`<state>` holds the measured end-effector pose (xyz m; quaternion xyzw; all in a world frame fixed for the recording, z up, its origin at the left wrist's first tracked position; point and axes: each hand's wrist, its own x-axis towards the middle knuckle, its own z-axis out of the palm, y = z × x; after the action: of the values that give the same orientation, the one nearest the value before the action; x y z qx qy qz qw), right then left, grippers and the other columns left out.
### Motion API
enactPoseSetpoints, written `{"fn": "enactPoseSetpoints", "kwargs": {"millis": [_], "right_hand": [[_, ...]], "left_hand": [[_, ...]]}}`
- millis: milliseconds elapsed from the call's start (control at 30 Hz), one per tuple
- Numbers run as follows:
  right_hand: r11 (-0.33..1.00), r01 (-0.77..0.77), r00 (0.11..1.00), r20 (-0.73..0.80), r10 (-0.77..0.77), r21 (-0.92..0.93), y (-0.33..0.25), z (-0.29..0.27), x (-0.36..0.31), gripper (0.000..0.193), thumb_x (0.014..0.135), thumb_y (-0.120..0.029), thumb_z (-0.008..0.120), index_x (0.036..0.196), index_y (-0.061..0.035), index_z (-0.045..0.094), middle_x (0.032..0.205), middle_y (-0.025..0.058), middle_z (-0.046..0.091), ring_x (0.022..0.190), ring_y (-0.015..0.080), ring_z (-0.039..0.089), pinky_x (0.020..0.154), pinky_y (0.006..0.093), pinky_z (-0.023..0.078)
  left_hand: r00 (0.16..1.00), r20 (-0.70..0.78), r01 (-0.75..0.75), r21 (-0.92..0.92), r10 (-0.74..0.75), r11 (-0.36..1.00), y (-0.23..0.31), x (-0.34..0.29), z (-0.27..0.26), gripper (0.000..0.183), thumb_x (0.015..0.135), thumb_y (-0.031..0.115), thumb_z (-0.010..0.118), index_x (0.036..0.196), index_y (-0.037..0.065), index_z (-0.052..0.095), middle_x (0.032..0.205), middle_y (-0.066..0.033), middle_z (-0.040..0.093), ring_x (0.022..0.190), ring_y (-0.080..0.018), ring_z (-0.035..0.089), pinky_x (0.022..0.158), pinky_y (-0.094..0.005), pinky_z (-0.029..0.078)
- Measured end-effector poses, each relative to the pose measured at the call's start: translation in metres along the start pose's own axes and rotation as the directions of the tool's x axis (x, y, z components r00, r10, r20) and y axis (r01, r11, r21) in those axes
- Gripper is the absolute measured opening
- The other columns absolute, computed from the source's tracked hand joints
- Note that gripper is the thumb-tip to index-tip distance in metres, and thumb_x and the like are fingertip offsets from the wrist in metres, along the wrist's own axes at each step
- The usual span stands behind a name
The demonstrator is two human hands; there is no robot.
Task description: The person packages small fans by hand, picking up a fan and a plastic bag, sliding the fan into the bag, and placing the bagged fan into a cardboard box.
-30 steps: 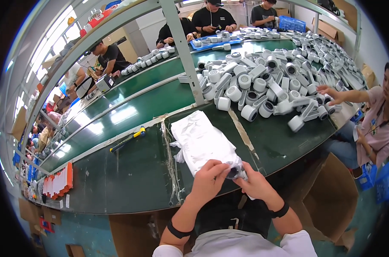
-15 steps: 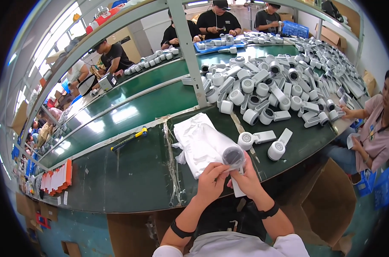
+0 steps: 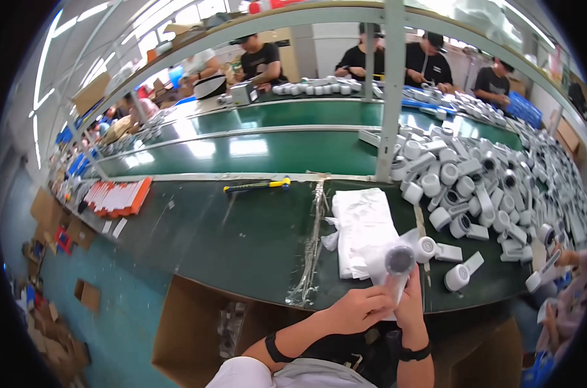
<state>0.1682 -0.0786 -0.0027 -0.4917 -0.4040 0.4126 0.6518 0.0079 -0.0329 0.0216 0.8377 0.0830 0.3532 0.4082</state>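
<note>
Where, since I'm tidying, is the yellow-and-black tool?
In the head view, the yellow-and-black tool lies on the green bench near its far edge, left of the white plastic stack.

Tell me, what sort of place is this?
Most likely a factory workshop: a large heap of near-identical grey-and-white devices, a long green worktable, and several people at work beyond it.

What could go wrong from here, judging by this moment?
The gray device could slip from the right hand, held near the table's front edge.

The clear film at its head might snag or tear as the left hand handles it.

The loose device near that edge could get knocked off.
</note>
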Motion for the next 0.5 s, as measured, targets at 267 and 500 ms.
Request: {"fn": "enactPoseSetpoints", "kwargs": {"millis": [267, 500], "right_hand": [[0.915, -0.102, 0.99, 0.126, 0.057, 0.391, -0.011, 0.047, -0.009, 0.056, 0.096, -0.01, 0.064, 0.143, -0.0079, 0.035, 0.132, 0.0098, 0.053, 0.113, 0.0177, 0.059, 0.092, 0.0313, 0.051], [0.493, 0.433, 0.826, 0.113, -0.552, -0.755, 0.0, 0.067, -0.002, 0.061, 0.081, -0.015, 0.071, 0.135, 0.0034, 0.048, 0.114, 0.02, 0.059, 0.104, 0.0305, 0.058, 0.089, 0.0396, 0.047]], "left_hand": [[0.834, -0.238, 0.084, -0.837, -0.498, 0.54, -0.041, -0.032, 0.0, 0.058, 0.098, 0.014, 0.059, 0.148, 0.009, 0.031, 0.14, -0.0055, 0.046, 0.127, -0.0165, 0.047, 0.104, -0.0334, 0.043], [0.652, 0.074, 0.27, -0.953, -0.755, 0.139, -0.021, -0.024, 0.008, 0.048, 0.108, 0.026, 0.036, 0.154, 0.022, 0.023, 0.148, -0.0063, 0.042, 0.135, -0.0205, 0.044, 0.113, -0.0386, 0.037]]}}
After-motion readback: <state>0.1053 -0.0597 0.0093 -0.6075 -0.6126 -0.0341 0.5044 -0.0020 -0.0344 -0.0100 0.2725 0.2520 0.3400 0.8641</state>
